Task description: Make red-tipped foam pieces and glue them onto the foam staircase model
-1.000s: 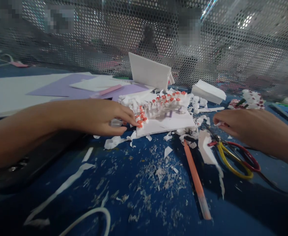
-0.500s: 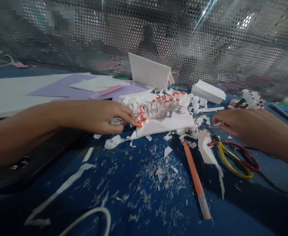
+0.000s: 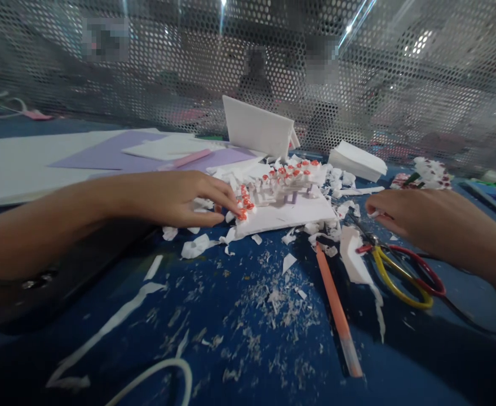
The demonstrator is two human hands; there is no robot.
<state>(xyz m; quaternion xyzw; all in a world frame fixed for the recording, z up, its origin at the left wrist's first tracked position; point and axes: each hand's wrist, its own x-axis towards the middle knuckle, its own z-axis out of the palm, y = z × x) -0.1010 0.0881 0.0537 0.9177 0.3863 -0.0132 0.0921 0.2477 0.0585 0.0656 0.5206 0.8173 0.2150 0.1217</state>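
My left hand (image 3: 193,197) reaches in from the left, fingers stretched out and thumb apart. Its fingertips touch the red-topped white pieces (image 3: 243,214) at the near left corner of a small white model. Several such pieces stand in a curved row over the model's flat white base board (image 3: 286,217), with purple supports beneath. On the right, my right hand (image 3: 395,211) is closed in a pinch on a small scrap of white paper (image 3: 373,214). Just below it lie scissors (image 3: 404,276) with yellow and red handles, beside a torn white strip (image 3: 353,256).
An orange pen (image 3: 336,310) lies on the blue table (image 3: 146,349) among paper shreds. Behind the model stand a folded white board (image 3: 258,127) and a white paper stack (image 3: 358,160). Purple and white sheets (image 3: 104,149) spread at left. Perforated metal (image 3: 189,73) closes the back.
My left hand has shifted slightly right, its thumb now straighter and nearer the red-topped pieces. The right hand keeps its pinch almost in place. The camera view has moved a little.
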